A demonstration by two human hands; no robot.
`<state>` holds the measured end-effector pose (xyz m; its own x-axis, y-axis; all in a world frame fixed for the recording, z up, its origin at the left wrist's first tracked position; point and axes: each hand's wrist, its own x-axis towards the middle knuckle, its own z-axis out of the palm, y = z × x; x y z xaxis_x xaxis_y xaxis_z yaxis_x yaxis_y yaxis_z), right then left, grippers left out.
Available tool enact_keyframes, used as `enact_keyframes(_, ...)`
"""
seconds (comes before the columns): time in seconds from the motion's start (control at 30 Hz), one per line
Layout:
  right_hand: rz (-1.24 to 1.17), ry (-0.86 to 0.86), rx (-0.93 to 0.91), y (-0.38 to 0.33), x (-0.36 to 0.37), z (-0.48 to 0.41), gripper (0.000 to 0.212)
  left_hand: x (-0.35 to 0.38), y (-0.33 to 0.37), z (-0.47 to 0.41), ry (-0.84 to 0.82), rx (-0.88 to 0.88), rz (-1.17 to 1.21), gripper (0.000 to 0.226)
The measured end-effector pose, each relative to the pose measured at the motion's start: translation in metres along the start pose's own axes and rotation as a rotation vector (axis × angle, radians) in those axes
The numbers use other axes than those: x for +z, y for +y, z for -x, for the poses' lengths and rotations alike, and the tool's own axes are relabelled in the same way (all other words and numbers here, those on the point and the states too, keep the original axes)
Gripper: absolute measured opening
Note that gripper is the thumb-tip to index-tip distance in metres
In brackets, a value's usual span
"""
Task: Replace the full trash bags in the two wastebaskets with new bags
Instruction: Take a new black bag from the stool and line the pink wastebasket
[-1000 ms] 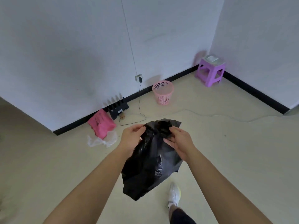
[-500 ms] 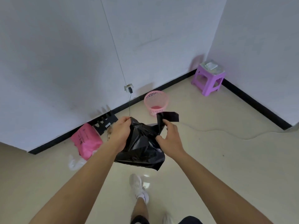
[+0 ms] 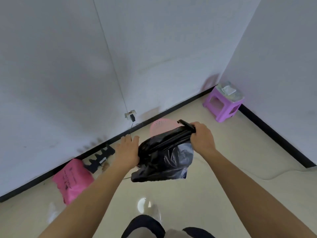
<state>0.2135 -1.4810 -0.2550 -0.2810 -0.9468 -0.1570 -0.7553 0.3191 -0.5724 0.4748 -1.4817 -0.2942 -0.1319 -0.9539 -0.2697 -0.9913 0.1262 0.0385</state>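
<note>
A black trash bag (image 3: 164, 158) hangs in the air in front of me, stretched between my two hands. My right hand (image 3: 202, 136) is closed on its upper edge, pulled up and to the right. My left hand (image 3: 127, 150) grips the bag's left side, fingers partly spread. Behind the bag, mostly hidden by it, stands a pink mesh wastebasket (image 3: 158, 125) by the wall. Whether the basket holds a bag cannot be seen.
A pink plastic bag (image 3: 72, 179) lies on the floor at the left by the baseboard, with a black rack (image 3: 101, 158) beside it. A purple stool (image 3: 223, 103) stands in the right corner. A cable (image 3: 267, 176) runs across the floor. My shoe (image 3: 145, 205) is below.
I have walked closer to the pink wastebasket. My right hand has pulled the bag's edge up and right, stretching it away from my left hand.
</note>
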Motion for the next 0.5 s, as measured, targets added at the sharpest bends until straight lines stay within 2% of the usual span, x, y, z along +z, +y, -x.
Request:
enact_keyframes(0.07,-0.130,0.062,0.125,0.006,-0.010,-0.030,0.053,-0.012,-0.005,-0.035,-0.026,-0.054,0.063,0.043)
enact_keyframes(0.17,-0.163,0.075,0.206,0.023,-0.011,-0.055,0.058,-0.029,0.010,-0.080,-0.063,-0.191,0.358,0.022)
enact_keyframes(0.23,-0.099,-0.017,0.200,0.034,-0.010,-0.073,0.066,-0.041,0.031,-0.110,-0.048,-0.264,0.622,0.011)
enact_keyframes(0.27,-0.042,-0.121,0.203,0.040,-0.009,-0.084,0.075,-0.045,0.042,-0.125,-0.056,-0.308,0.802,0.008)
enact_keyframes(0.33,0.061,-0.385,0.274,0.046,-0.006,-0.107,0.099,-0.051,0.066,-0.154,-0.100,-0.393,1.125,0.010)
enact_keyframes(0.4,0.106,-0.542,0.312,0.044,0.000,-0.130,0.115,-0.054,0.087,-0.180,-0.129,-0.424,1.276,0.017)
enact_keyframes(0.47,0.139,-0.512,0.217,0.040,0.010,-0.157,0.116,-0.058,0.107,-0.201,-0.147,-0.450,1.376,0.028)
enact_keyframes(0.5,0.154,-0.478,0.148,0.038,0.012,-0.171,0.108,-0.061,0.116,-0.210,-0.160,-0.466,1.424,0.029)
